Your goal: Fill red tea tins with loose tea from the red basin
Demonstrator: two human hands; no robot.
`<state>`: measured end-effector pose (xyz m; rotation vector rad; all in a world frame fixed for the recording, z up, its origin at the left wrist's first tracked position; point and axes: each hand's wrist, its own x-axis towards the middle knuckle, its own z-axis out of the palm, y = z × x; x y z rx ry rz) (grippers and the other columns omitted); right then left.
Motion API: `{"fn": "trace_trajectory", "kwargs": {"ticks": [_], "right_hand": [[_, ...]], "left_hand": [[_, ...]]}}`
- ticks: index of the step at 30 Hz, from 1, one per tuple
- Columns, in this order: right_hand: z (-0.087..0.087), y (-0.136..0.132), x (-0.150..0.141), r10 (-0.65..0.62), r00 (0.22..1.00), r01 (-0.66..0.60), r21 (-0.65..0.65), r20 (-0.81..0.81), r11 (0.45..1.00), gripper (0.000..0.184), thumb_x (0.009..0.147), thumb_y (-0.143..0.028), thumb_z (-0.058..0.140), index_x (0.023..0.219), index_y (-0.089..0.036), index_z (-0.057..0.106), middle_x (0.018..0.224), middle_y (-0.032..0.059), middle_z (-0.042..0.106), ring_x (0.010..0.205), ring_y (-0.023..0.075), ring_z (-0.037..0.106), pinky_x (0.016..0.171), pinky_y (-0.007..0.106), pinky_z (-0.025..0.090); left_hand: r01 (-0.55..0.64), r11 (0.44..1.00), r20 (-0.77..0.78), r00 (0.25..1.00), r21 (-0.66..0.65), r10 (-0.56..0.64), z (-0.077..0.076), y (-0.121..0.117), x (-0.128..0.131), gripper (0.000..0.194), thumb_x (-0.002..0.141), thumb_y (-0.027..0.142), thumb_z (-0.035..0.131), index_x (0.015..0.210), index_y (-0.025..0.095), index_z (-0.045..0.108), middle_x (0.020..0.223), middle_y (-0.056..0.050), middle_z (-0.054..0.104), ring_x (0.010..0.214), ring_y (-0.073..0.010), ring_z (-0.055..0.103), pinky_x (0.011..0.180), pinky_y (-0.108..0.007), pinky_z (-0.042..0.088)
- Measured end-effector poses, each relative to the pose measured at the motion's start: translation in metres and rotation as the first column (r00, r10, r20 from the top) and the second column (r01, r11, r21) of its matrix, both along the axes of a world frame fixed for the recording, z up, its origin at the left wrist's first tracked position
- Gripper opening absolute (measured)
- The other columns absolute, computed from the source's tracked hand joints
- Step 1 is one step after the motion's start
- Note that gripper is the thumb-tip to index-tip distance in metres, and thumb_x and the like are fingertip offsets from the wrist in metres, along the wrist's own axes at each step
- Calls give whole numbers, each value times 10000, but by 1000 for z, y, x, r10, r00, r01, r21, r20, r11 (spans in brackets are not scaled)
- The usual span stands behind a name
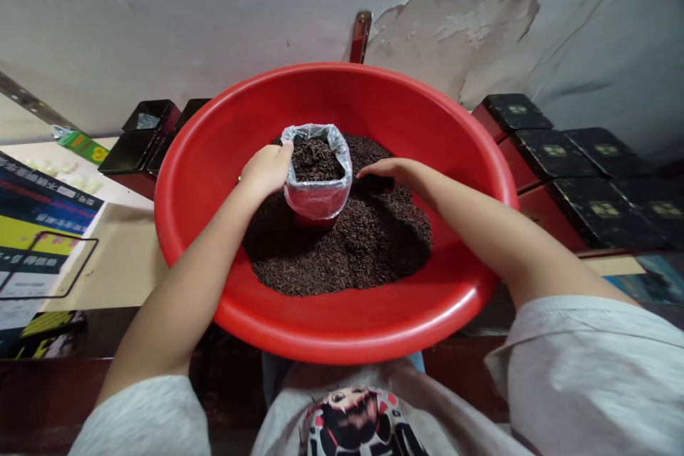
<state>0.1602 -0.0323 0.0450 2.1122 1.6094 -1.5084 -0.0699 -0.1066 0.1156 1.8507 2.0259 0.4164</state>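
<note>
A red tin point(319, 204) lined with a clear plastic bag stands upright in the heap of dark, dry tea leaves point(342, 260), and more leaves lie inside it up near the rim. My left hand point(268, 167) grips the tin's upper left side, thumb at the bag's edge. To the right of the tin, my right hand point(394, 169) is low over the leaves with its fingers stretched toward the tin. Its lower fingers are partly hidden in shadow. Both hands are inside a wide red plastic basin point(342, 338).
Red tins with black lids point(553, 151) are grouped at the right. Open dark tins point(133, 149) stand at the left, beside a small green box point(83, 145) and a printed sheet point(40, 221). Behind the basin rises a wall point(240, 7) with peeling plaster.
</note>
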Motion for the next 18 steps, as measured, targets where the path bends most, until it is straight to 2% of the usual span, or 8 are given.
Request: {"fn": "trace_trajectory", "kwargs": {"ticks": [3, 6, 8, 12, 18], "right_hand": [[13, 4, 9, -151, 975, 157, 29, -163, 987, 272, 866, -326, 426, 636, -182, 434, 519, -25, 436, 464, 87, 409, 465, 225, 293], [19, 8, 12, -318, 872, 388, 131, -373, 912, 258, 899, -309, 350, 676, -190, 404, 545, -33, 428, 463, 80, 406, 469, 220, 288], [19, 9, 11, -374, 825, 465, 133, -424, 875, 257, 903, -300, 310, 686, -192, 398, 554, -25, 434, 476, 88, 425, 488, 228, 316], [18, 10, 7, -382, 846, 447, 106, -372, 888, 179, 843, -224, 372, 669, -193, 398, 515, -21, 410, 473, 97, 408, 551, 244, 380], [18, 10, 1, -302, 866, 426, 273, -399, 862, 124, 814, -227, 343, 695, -213, 372, 522, -22, 386, 484, 115, 406, 591, 262, 417]], "left_hand": [[2, 1000, -15, 1000, 4, -2, -1, 1, 0, 529, 834, 447, 172, 735, 143, 593, 882, -146, 663, 900, -263, 606, 748, -321, 447], [-12, 1000, -19, 1000, 13, 12, -1, 1, 0, 528, 832, 449, 176, 748, 141, 597, 886, -146, 663, 890, -266, 608, 740, -322, 449], [-19, 1000, -19, 1000, 15, 19, -1, 1, 0, 529, 831, 452, 181, 740, 141, 599, 866, -136, 666, 862, -254, 610, 728, -309, 451], [-16, 1000, -20, 1000, 14, 17, 0, 0, 0, 529, 831, 453, 184, 737, 141, 601, 861, -127, 671, 848, -234, 605, 725, -287, 447], [-3, 1000, -12, 1000, 18, 3, 2, 0, 0, 512, 832, 430, 188, 740, 142, 600, 887, -140, 673, 872, -244, 608, 726, -290, 447]]}}
